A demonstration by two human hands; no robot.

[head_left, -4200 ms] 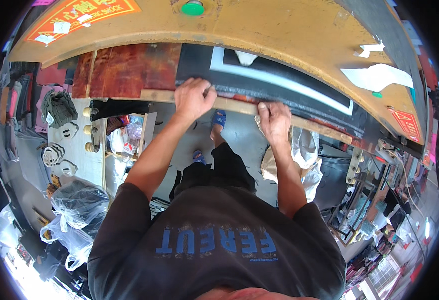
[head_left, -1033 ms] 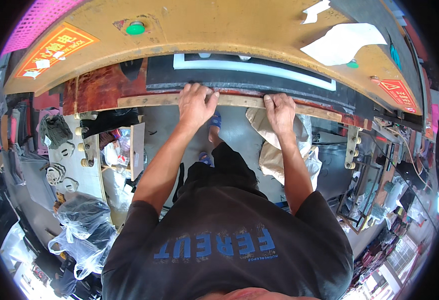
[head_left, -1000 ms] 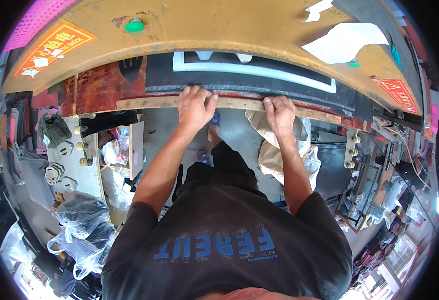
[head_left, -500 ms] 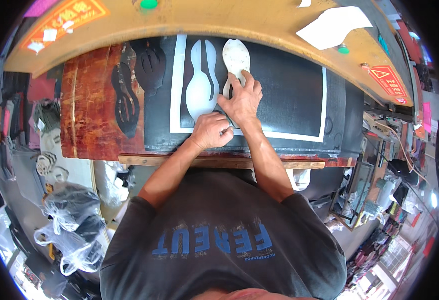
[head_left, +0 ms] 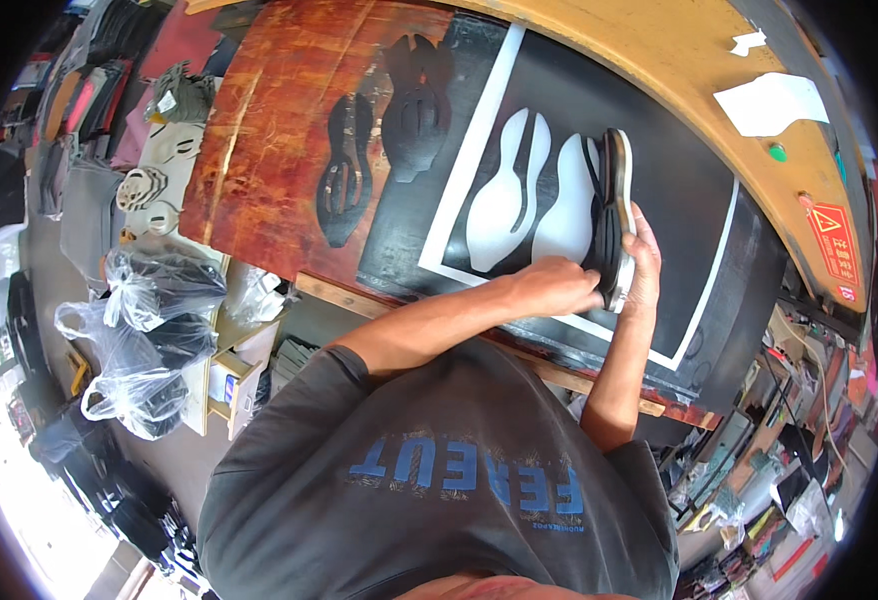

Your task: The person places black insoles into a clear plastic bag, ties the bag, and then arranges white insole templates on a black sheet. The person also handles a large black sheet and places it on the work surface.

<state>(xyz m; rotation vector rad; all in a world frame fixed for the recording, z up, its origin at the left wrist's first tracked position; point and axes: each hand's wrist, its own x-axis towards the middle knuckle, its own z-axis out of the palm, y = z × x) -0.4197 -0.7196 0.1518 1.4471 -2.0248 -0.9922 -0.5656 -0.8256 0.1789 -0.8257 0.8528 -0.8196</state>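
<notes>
My right hand [head_left: 643,262] grips a sole-shaped cutting die [head_left: 614,200] by its right side. The die stands on edge, its white face to the right and dark bands on its left side. My left hand [head_left: 557,288] is curled at the die's near end; what its fingers hold, if anything, is hidden. Left of the die, the black sheet [head_left: 659,130] shows two white sole-shaped areas: a slotted one [head_left: 497,215] and a second one [head_left: 565,205] partly covered by the die.
Dark slotted sole-shaped pieces [head_left: 344,185] lie to the left, over worn reddish wood [head_left: 269,130]. A yellow machine beam [head_left: 599,35] spans the far side. A wooden strip [head_left: 344,298] edges the table near me. Tied plastic bags [head_left: 144,340] stand at lower left.
The die, flat under my right hand before, now stands tilted on edge, uncovering a second white shape. My left hand has moved right to its near end. The view has turned and shifted.
</notes>
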